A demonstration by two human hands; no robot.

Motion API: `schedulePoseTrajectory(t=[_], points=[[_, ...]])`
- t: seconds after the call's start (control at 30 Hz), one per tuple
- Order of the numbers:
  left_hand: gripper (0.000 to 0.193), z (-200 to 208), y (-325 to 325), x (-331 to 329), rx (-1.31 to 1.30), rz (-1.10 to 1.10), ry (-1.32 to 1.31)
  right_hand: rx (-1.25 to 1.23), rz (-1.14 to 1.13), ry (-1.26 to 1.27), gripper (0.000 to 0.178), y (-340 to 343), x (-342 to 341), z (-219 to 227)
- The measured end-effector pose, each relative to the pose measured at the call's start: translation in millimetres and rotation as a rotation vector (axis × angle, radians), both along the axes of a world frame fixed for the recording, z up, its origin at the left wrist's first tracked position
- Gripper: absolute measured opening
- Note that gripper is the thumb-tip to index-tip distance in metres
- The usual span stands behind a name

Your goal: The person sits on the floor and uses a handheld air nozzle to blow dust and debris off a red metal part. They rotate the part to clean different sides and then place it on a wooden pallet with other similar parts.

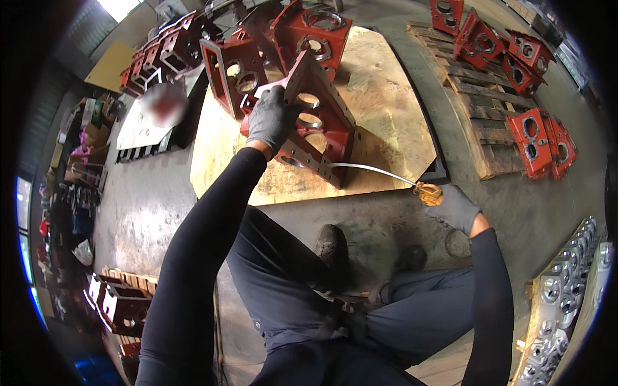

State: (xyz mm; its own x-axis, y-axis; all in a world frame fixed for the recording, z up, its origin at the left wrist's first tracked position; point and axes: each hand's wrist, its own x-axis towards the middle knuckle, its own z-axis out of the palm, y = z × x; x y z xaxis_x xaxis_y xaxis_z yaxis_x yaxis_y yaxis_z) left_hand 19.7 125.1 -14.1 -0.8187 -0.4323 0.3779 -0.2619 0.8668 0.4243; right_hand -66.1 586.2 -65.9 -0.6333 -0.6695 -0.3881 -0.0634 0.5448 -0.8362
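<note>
My left hand, in a grey glove, is closed on the upper edge of a red metal housing that stands tilted on a wooden board. Round machined openings show in its wall, and small holes run along its flange. In my right hand, also gloved, is the orange handle of a long-shafted hand tool, perhaps a screwdriver. Its thin metal shaft reaches left, and the tip meets the housing's lower flange edge. The exact shape of the tip is too small to tell.
More red housings crowd the board's far side. At the right, a wooden pallet carries several castings. Silvery metal parts fill the lower right. Other red housings sit at lower left, and cluttered shelves line the left.
</note>
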Motion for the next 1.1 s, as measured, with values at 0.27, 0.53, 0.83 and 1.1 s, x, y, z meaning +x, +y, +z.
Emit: schedulePoseTrajectory(t=[0.27,0.53,0.83,1.1], points=[[0.051,4,0,1,-0.14,0.06,-0.155,0.284,0.03,0.177,0.031,-27,-8,14],[0.045,12,-6,1,-0.003,0.041,-0.238,0.077,-0.27,0.252,0.025,-42,-33,5],[0.047,13,-35,-34,0.123,0.001,-0.18,-0.134,-0.325,0.185,0.015,-104,-34,1],[0.048,11,-77,-44,0.285,-0.06,-0.189,-0.115,-0.398,0.246,0.016,-70,-28,20]])
